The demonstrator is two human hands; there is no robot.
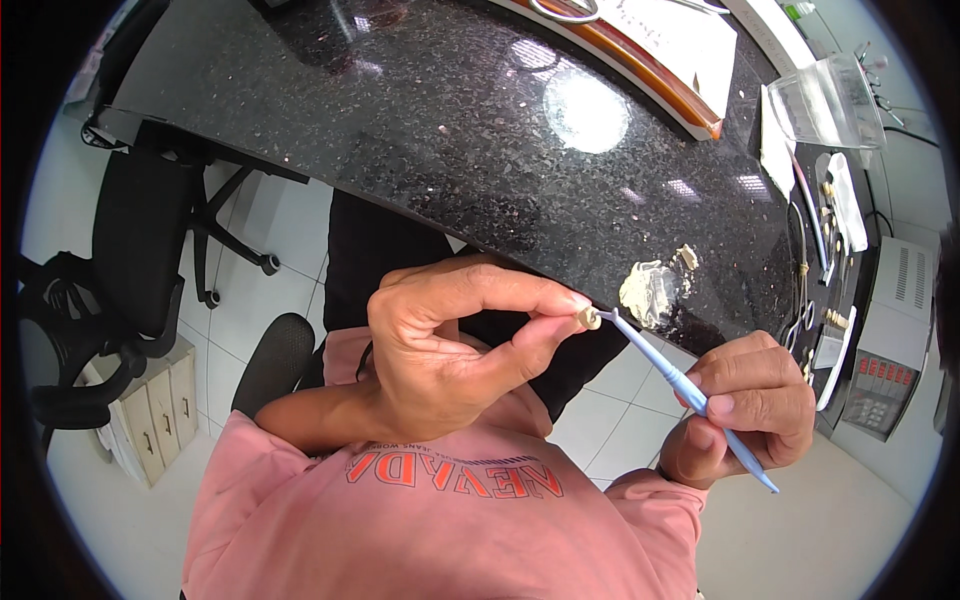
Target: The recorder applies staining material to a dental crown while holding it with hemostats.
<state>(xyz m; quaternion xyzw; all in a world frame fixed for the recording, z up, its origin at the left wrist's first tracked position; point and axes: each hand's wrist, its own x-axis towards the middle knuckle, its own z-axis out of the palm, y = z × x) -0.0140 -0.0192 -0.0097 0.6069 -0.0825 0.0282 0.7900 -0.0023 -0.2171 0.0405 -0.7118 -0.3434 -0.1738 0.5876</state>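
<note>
My left hand (450,350) is closed, pinching a small cream tooth-shaped piece (590,319) between thumb and fingertips just off the bench edge. In my right hand (755,395) is a slim light-blue applicator (652,358), held like a pen. Its thin bent tip reaches the hollow side of the tooth-shaped piece; whether the two touch I cannot tell. Beyond my fingers, a cream paste smear (640,288) lies on the dark speckled bench (440,130), with a small lump (687,257) of the same colour beside it.
A clear plastic container (825,105) stands at the far right. Several small cream pieces (837,319) and slim tools lie along the right side, before a grey machine (885,345). An orange-brown edged tray (650,85) with paper is at the back. A black chair (145,215) stands left.
</note>
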